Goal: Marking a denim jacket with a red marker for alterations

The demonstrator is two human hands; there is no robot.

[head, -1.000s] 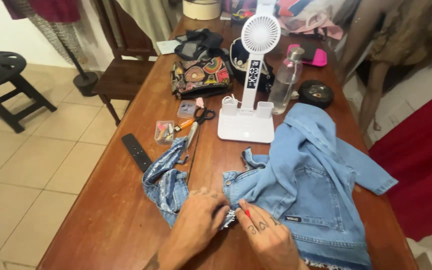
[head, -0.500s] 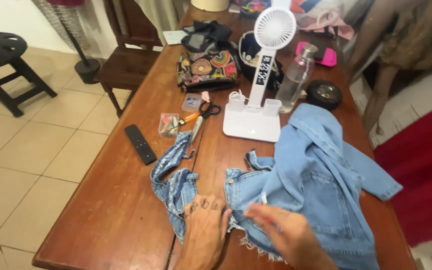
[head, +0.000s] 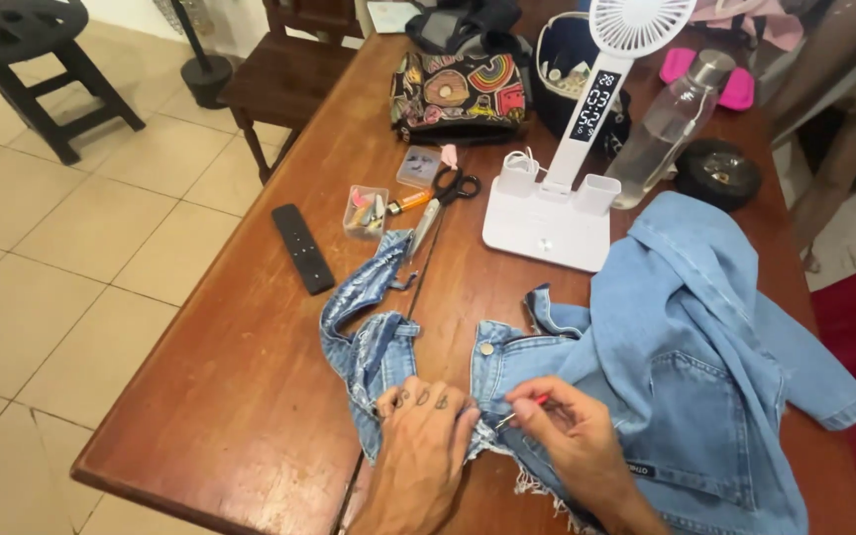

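A light blue denim jacket [head: 686, 357] lies crumpled on the brown wooden table [head: 250, 376], its frayed hem nearest me. My left hand [head: 423, 446] presses flat on the denim near the frayed edge, fingers spread over the cloth. My right hand [head: 572, 436] pinches a small red-handled tool [head: 527, 408] with a thin metal tip against the fabric just below a metal button [head: 488, 349]. A ragged strip of denim [head: 369, 297] trails away toward the upper left.
A white desk fan on a stand [head: 557, 213], black scissors [head: 443, 198], a small clear box of bits [head: 366, 210], a black remote [head: 302, 248], a patterned pouch [head: 458, 94], a clear bottle [head: 661, 134] and a black round object [head: 715, 173] stand further back. A stool [head: 27, 59] and a chair [head: 269, 84] are on the tiled floor left.
The view has tilted down and closer. My left hand has shifted onto the frayed hem, and my right hand has closed in with the red tool against the denim.
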